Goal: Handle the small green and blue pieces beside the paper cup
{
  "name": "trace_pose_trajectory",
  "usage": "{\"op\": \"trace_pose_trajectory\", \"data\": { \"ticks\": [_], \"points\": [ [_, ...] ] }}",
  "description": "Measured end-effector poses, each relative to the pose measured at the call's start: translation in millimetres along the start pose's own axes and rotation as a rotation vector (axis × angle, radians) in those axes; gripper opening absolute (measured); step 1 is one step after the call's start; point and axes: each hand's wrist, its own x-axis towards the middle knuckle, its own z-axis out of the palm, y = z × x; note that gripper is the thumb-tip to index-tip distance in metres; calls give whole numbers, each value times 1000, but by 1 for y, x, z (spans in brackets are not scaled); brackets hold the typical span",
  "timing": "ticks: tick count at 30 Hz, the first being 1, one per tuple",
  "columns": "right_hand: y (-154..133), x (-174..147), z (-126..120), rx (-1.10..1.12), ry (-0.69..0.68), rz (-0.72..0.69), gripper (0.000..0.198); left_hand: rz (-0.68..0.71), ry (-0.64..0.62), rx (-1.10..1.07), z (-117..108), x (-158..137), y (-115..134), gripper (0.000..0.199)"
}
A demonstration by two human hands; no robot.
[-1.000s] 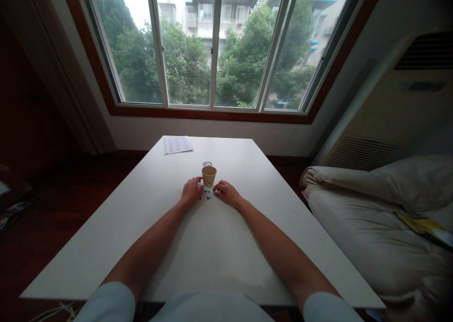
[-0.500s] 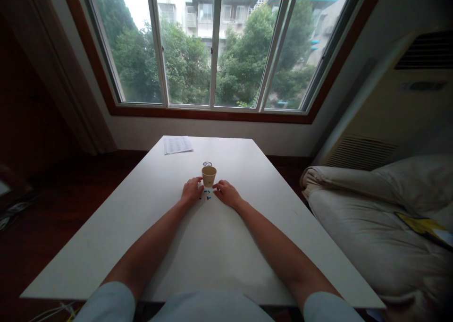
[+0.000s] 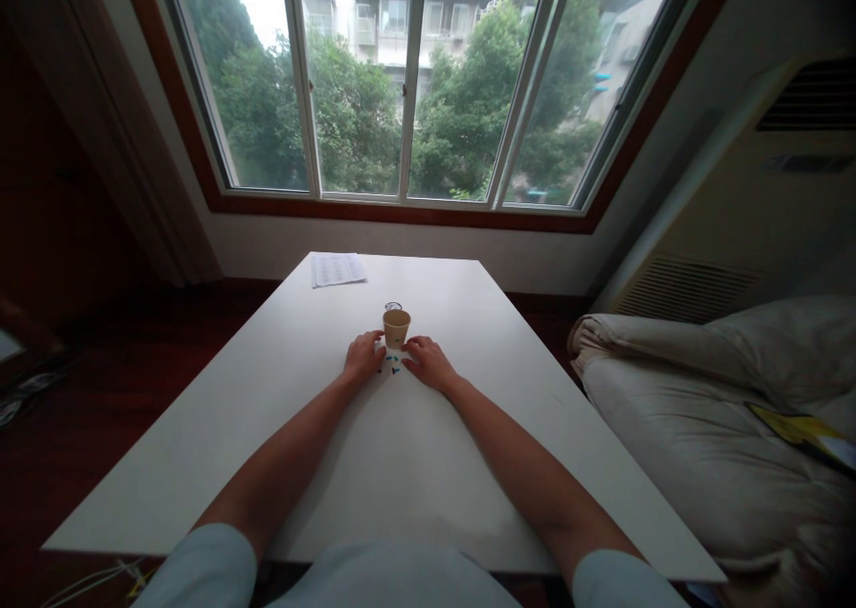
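A tan paper cup (image 3: 397, 332) stands upright on the white table (image 3: 401, 465), its open mouth facing up. To its left rests my left hand (image 3: 365, 356), fingers spread and the fingertips close to the cup's side. My right hand (image 3: 430, 363) lies on the other side, fingers apart, the tips near the cup's lower right. I cannot tell whether either hand touches the cup. Between the hands, in front of the cup, lie several tiny blue-green and dark pieces (image 3: 394, 370), too small to name. Just behind the cup is a small clear round object (image 3: 392, 306), partly hidden.
Printed papers (image 3: 338, 269) lie at the table's far left corner. Beyond the table is a wide window (image 3: 401, 100). A padded beige seat or bedding (image 3: 655, 412) is to the right, below a pale floor-standing unit with vents (image 3: 762, 189).
The view has shifted very slightly. Both hands, the cup and the small pieces stay in nearly the same places.
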Motion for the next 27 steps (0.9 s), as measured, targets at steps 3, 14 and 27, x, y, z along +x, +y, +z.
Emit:
{"op": "trace_pose_trajectory", "data": {
  "ticks": [3, 14, 27],
  "points": [
    [-2, -1, -2, -30, -11, 7, 39, -5, -4, 5, 0, 0, 0, 44],
    [-2, 0, -4, -22, -16, 20, 30, -16, -5, 3, -1, 0, 0, 44],
    [-5, 1, -8, 6, -17, -36, 16, 8, 1, 8, 2, 2, -4, 44]
  ]
}}
